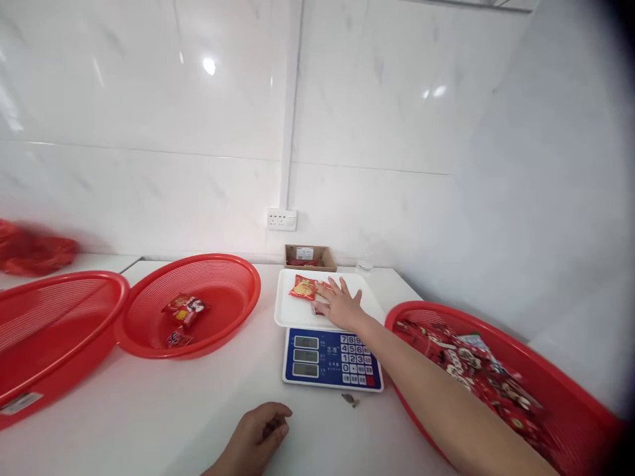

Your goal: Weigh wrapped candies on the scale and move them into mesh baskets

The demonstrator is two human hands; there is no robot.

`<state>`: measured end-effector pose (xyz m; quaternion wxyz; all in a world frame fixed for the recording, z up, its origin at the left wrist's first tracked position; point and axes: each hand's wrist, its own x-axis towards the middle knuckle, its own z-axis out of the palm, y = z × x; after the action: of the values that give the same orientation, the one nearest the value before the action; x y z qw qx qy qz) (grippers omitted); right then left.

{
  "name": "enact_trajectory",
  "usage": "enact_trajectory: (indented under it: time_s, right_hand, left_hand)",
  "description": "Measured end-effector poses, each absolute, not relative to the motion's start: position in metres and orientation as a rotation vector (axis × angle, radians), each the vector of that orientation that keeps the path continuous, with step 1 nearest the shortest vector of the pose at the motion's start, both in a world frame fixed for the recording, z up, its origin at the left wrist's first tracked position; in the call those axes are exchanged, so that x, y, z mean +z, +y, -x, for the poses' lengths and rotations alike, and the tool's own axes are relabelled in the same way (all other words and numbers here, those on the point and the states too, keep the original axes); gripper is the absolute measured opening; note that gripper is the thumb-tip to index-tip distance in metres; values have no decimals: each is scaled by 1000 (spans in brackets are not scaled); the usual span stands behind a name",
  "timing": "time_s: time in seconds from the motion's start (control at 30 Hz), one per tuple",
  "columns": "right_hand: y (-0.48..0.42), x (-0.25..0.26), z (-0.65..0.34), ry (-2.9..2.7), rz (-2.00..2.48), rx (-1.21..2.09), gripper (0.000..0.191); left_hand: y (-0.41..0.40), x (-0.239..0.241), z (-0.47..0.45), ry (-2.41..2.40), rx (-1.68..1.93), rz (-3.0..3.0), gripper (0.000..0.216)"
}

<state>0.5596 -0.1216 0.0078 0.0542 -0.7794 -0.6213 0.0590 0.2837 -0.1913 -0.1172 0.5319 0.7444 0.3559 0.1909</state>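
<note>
My right hand (pixel 342 306) reaches over the white pan (pixel 286 314) of a digital scale, its fingers spread. Beneath and beside those fingers lie small red snack packets; one red packet (pixel 303 287) with a yellowish picture shows whole just left of the fingertips. The others are partly covered by the hand. The scale's blue panel (pixel 325 357) faces me with three display windows and a keypad. My left hand (pixel 255 436) hovers at or rests on the table in front of the scale, loosely curled, thumb and forefinger apart, with nothing visible in it.
To the right, a red basket (pixel 431 309) holds many red packets. Left stand a red basket (pixel 198 350) with a few packets and another red basket (pixel 64 387). A cardboard box (pixel 311 256) sits behind the scale. A small brown scrap (pixel 350 400) lies in front.
</note>
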Motion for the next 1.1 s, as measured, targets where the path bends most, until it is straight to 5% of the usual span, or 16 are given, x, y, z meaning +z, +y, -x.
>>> enact_trajectory:
  time_s: [0.23, 0.53, 0.87, 1.1]
  right_hand:
    - [-216, 24, -660, -1564, 2396, -42, 61]
    - [-345, 3, -699, -1516, 2434, 724, 72]
    - [-362, -13, -671, -1432, 2614, 638, 78]
    - [-361, -14, -673, -1266, 2417, 431, 35]
  left_hand:
    - [-188, -116, -286, 837, 430, -1806, 29]
    - [-193, -108, -290, 896, 427, -1824, 32]
    - [-188, -110, -288, 912, 400, -1866, 32]
    - [-190, -108, -287, 918, 415, -1865, 31]
